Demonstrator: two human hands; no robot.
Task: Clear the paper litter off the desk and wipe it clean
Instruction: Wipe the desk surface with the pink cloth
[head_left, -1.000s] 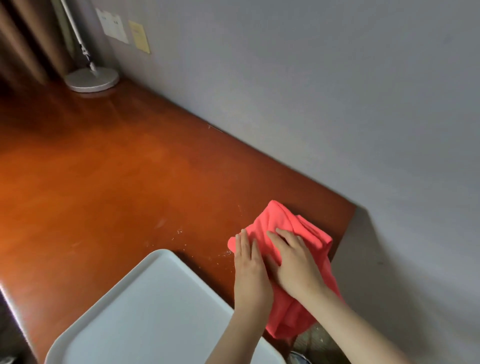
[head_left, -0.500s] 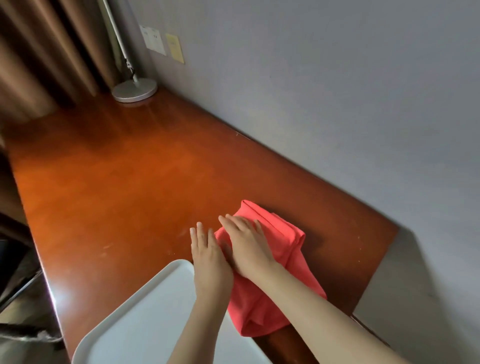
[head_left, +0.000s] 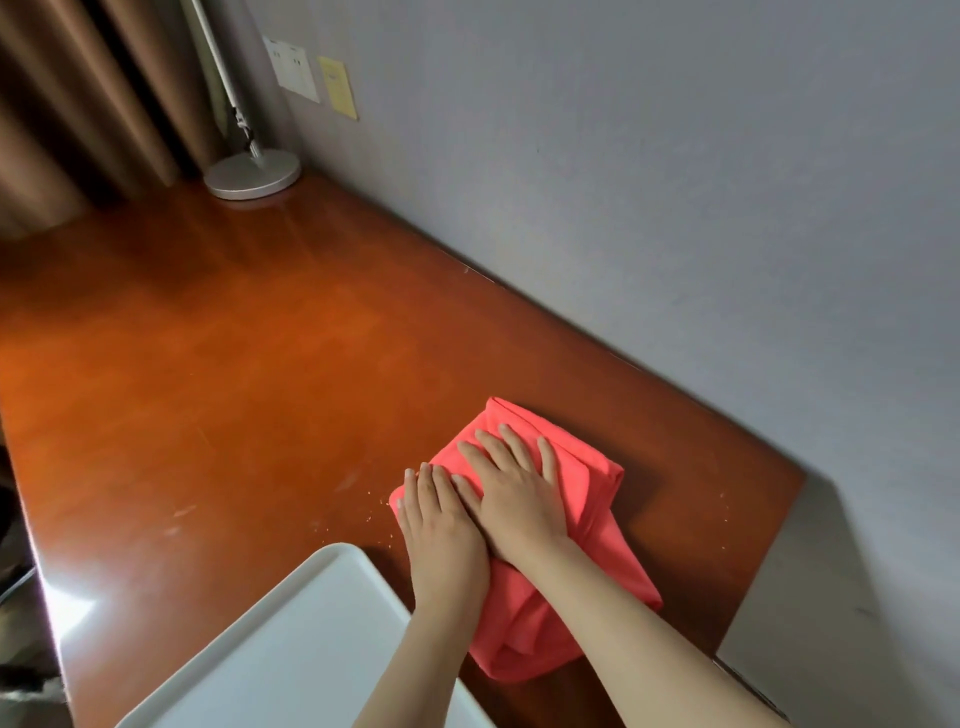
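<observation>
- Far up and to the left of both hands, brown curtains (head_left: 78, 104) hang behind the desk's back corner
- A lamp base (head_left: 252, 174), round and silver, stands on the desk (head_left: 234, 338) well beyond the hands, its thin arm rising out of view
- On the grey wall (head_left: 675, 182) above the lamp, a white switch plate (head_left: 291, 67) and a yellow label (head_left: 337, 88) sit side by side; any writing on them is too small to read
- A white tray (head_left: 291, 639) lies just left of and below the left wrist, its corner near the cloth
- Small pale crumbs (head_left: 371, 512) speckle the wood just left of the left hand's fingertips
- The left hand (head_left: 441, 525) lies flat, fingers straight and close together, pressing the left edge of the cloth
- The red cloth (head_left: 587, 499), folded and bunched, lies on the desk under both palms, near the desk's right end
- The right hand (head_left: 511, 493) lies flat with fingers spread, pressing the cloth's middle, touching the left hand's side
</observation>
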